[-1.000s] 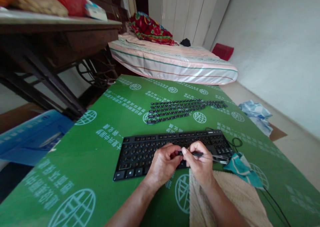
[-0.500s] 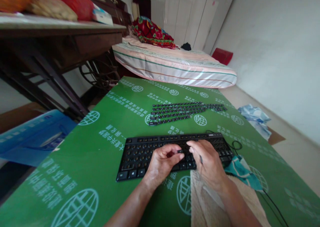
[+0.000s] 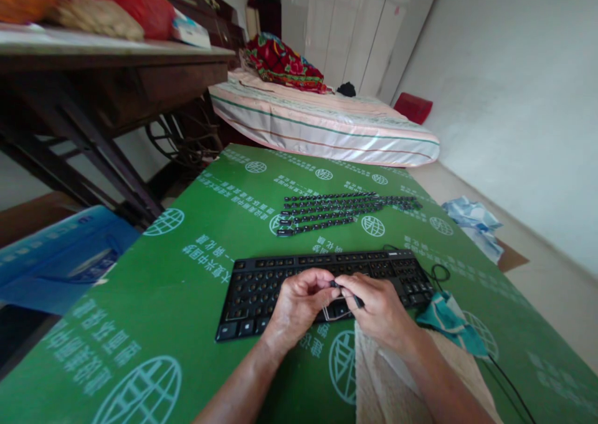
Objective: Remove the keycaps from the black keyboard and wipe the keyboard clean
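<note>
A black keyboard [image 3: 261, 284] with most keycaps off lies on a green printed board [image 3: 187, 274]. Both my hands meet over its front middle. My left hand [image 3: 299, 306] is closed in a pinch on a small dark piece that I cannot make out. My right hand [image 3: 378, 312] is closed too, its fingertips touching the same spot, and a thin dark tool [image 3: 357, 301] pokes out between its fingers. The removed keycaps [image 3: 336, 209] lie in several neat rows on the board beyond the keyboard.
A teal cloth [image 3: 448, 315] and the keyboard's cable [image 3: 439, 271] lie right of the keyboard, a beige woven mat [image 3: 420, 374] under my right forearm. A dark wooden table [image 3: 116, 69] stands left, a blue box [image 3: 56, 256] below it, a mattress [image 3: 327, 125] behind.
My right hand reached forward over the keys half a second ago, then drew back to meet the left hand's fingertips. The long metal tool seen a second ago no longer sticks out right.
</note>
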Action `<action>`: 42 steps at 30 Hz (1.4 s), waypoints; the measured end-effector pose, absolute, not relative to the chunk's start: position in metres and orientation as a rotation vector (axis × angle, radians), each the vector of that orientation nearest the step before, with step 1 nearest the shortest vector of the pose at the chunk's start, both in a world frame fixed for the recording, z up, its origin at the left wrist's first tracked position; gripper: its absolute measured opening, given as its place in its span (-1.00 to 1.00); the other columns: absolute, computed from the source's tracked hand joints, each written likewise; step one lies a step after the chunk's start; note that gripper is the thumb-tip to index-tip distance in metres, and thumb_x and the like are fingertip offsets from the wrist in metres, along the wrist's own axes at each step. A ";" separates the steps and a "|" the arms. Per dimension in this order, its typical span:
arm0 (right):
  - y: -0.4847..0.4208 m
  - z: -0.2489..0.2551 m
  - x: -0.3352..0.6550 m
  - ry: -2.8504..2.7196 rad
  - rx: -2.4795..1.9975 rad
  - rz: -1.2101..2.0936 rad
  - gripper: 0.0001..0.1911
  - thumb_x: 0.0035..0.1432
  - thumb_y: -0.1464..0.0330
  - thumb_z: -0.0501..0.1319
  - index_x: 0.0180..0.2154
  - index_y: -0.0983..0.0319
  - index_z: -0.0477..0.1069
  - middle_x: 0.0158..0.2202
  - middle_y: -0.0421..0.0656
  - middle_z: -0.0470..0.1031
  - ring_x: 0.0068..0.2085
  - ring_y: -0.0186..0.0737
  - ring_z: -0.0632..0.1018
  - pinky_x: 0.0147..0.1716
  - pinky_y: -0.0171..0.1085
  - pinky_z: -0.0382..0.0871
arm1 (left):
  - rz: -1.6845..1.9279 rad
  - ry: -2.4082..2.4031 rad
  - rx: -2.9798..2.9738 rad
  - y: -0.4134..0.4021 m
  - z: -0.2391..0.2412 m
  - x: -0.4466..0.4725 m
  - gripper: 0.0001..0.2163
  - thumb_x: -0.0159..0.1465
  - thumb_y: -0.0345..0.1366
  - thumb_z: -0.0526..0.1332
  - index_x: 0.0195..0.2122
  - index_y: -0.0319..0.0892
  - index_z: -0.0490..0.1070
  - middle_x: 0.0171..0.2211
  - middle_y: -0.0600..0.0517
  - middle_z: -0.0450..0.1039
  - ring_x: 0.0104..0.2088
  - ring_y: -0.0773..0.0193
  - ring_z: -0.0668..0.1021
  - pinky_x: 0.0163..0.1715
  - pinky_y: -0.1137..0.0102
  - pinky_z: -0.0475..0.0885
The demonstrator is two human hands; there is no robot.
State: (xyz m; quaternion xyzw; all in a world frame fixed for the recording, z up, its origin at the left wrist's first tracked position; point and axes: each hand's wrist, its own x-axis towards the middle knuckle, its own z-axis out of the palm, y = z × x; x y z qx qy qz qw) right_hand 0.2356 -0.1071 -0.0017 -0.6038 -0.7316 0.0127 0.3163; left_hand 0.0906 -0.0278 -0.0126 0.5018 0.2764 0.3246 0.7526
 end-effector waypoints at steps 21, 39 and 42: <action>-0.072 0.017 0.280 -1.610 -1.766 0.394 -0.85 0.05 0.35 0.19 -0.31 0.23 0.48 -0.51 -0.25 0.44 -0.50 -0.36 0.41 -0.47 -0.40 0.24 | 0.776 0.752 1.142 -0.028 -0.012 0.091 -0.76 -0.06 -0.29 0.38 -0.34 -0.22 0.53 -0.54 0.08 0.47 -0.61 0.42 0.42 -0.62 0.54 0.34; 0.026 -0.039 0.400 -1.479 -2.015 0.538 -0.79 -0.11 0.33 0.24 -0.36 0.26 0.52 -0.64 -0.30 0.33 -0.61 -0.41 0.29 -0.59 -0.41 0.11 | 0.716 0.760 1.283 -0.029 -0.022 0.088 -0.87 0.00 -0.35 0.33 -0.39 -0.20 0.53 -0.50 0.06 0.48 -0.48 0.34 0.45 -0.48 0.51 0.38; 0.028 -0.039 0.401 -1.460 -2.036 0.576 -0.76 -0.09 0.33 0.24 -0.31 0.28 0.52 -0.66 -0.31 0.32 -0.62 -0.41 0.29 -0.60 -0.41 0.12 | 0.715 0.762 1.325 -0.029 -0.022 0.088 -0.88 0.01 -0.35 0.32 -0.39 -0.19 0.53 -0.50 0.06 0.48 -0.48 0.34 0.46 -0.48 0.52 0.38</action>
